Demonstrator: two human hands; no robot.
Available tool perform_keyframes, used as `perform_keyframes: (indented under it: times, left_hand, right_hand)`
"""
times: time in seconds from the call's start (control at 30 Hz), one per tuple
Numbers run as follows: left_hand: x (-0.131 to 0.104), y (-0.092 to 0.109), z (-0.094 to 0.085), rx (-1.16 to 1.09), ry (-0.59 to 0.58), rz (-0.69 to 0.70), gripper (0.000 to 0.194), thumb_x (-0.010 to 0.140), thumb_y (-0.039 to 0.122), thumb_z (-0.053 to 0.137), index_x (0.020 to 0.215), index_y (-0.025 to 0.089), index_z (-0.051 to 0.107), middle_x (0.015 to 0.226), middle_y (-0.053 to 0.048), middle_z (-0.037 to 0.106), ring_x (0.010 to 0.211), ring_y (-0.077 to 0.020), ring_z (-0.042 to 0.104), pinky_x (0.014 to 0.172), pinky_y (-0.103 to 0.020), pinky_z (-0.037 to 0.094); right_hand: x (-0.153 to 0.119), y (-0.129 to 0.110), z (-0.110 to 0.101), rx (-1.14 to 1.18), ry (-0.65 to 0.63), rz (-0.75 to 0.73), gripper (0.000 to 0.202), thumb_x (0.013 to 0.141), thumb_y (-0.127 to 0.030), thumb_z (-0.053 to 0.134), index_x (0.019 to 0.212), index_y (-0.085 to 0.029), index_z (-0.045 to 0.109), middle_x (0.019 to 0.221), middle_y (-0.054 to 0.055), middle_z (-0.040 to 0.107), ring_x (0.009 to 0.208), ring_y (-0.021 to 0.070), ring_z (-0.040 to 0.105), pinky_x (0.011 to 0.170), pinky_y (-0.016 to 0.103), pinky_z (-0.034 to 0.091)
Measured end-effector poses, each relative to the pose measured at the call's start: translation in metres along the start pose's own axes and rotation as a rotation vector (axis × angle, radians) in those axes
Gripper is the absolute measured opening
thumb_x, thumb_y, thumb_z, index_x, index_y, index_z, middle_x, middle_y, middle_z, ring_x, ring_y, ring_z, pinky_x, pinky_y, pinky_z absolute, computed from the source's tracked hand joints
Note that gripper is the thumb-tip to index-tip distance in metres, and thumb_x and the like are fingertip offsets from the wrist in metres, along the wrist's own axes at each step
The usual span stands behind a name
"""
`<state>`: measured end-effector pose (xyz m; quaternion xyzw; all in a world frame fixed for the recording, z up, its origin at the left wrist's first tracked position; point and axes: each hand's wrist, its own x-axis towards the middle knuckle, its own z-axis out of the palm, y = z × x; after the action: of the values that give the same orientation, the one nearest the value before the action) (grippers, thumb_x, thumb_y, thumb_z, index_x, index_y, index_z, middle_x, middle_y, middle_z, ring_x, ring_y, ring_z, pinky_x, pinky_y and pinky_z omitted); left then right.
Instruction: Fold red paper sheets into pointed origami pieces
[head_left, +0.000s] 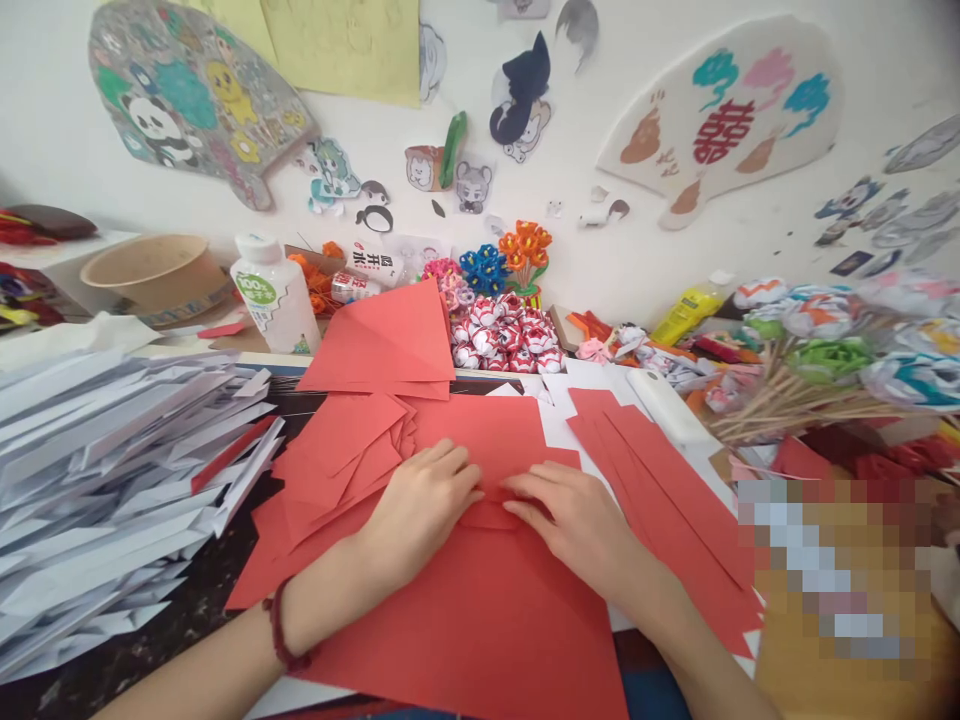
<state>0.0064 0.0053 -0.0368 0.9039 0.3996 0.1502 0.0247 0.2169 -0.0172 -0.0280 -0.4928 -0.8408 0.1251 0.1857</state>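
A small piece of red paper (489, 517) lies between my two hands, over a large red sheet (465, 620). My left hand (424, 505) has its fingers curled down on the left edge of the piece; its fingertips are partly hidden. On the right edge, my right hand (574, 510) pinches with thumb and forefinger. Whether the piece is folded is hard to make out. Beside my left forearm is a loose pile of red paper squares (337, 460). Long red paper strips (660, 480) lie to the right of my right hand.
Folded white paper strips (112, 480) are heaped at the left. Along the wall stand a plastic bottle (274, 295), red-and-white paper flowers (506, 335) and a yellow bottle (691, 308). Paper flowers on sticks (832, 360) spread at the right. More red sheets (386, 345) lie at the back.
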Motion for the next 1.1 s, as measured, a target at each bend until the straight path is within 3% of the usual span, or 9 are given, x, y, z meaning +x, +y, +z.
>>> perform_keyframes:
  times: [0.17,0.33,0.47,0.63,0.8,0.93,1.1]
  left_hand:
    - [0.004,0.004,-0.001,-0.128,-0.053,-0.075,0.006,0.092,0.016,0.052,0.089,0.018,0.057,0.093,-0.004,0.06,0.086,-0.0208,0.048,0.072,-0.033,0.035]
    - [0.003,0.004,0.001,-0.276,-0.059,-0.115,0.008,0.092,0.015,0.051,0.086,0.018,0.056,0.089,-0.003,0.061,0.083,-0.0194,0.047,0.071,-0.032,0.033]
    - [0.003,0.003,0.0,-0.398,-0.052,-0.074,0.013,0.095,0.022,0.051,0.085,0.019,0.059,0.083,0.0,0.064,0.08,-0.0172,0.048,0.072,-0.031,0.032]
    - [0.005,-0.001,-0.014,-0.481,-0.048,-0.031,0.017,0.093,0.023,0.053,0.08,0.02,0.063,0.079,0.002,0.067,0.075,-0.0147,0.048,0.072,-0.03,0.032]
    - [0.006,-0.004,-0.027,-0.594,-0.066,-0.105,0.021,0.09,0.027,0.058,0.073,0.02,0.067,0.07,0.003,0.067,0.07,-0.0129,0.049,0.07,-0.027,0.034]
    - [0.005,-0.002,-0.028,-0.652,-0.07,-0.164,0.02,0.088,0.028,0.062,0.07,0.02,0.067,0.066,0.004,0.066,0.066,-0.0113,0.05,0.067,-0.024,0.035]
    - [0.005,-0.003,-0.026,-0.666,-0.076,-0.207,0.019,0.085,0.03,0.064,0.07,0.021,0.07,0.066,0.004,0.068,0.066,-0.0116,0.052,0.066,-0.023,0.036]
  right_hand:
    - [0.005,-0.004,0.003,-0.01,0.025,0.035,0.009,0.088,-0.017,0.064,0.096,-0.02,0.064,0.092,0.003,0.064,0.083,0.0191,0.059,0.07,0.029,0.043]
    - [0.007,-0.004,0.007,0.1,0.032,0.014,0.011,0.088,-0.013,0.063,0.08,-0.02,0.06,0.081,0.0,0.062,0.077,0.016,0.056,0.068,0.027,0.042]
    - [0.004,-0.003,0.008,0.247,0.068,0.031,0.012,0.089,-0.014,0.061,0.079,-0.02,0.06,0.077,-0.001,0.061,0.07,0.0136,0.055,0.064,0.026,0.04]
    - [0.003,-0.004,-0.001,0.429,0.053,0.042,0.015,0.083,-0.014,0.065,0.07,-0.019,0.061,0.066,-0.003,0.06,0.06,0.0113,0.052,0.058,0.024,0.039]
    - [0.005,-0.006,-0.008,0.549,0.036,0.112,0.016,0.081,-0.016,0.066,0.066,-0.019,0.062,0.06,-0.003,0.061,0.056,0.0105,0.051,0.055,0.023,0.04]
    - [0.007,-0.007,-0.007,0.602,0.005,0.114,0.01,0.083,-0.022,0.066,0.073,-0.02,0.068,0.07,-0.001,0.068,0.064,0.0123,0.058,0.06,0.024,0.043]
    - [0.007,-0.007,-0.006,0.629,-0.007,0.143,0.017,0.082,-0.026,0.068,0.066,-0.019,0.067,0.062,-0.002,0.065,0.057,0.0113,0.053,0.055,0.023,0.041]
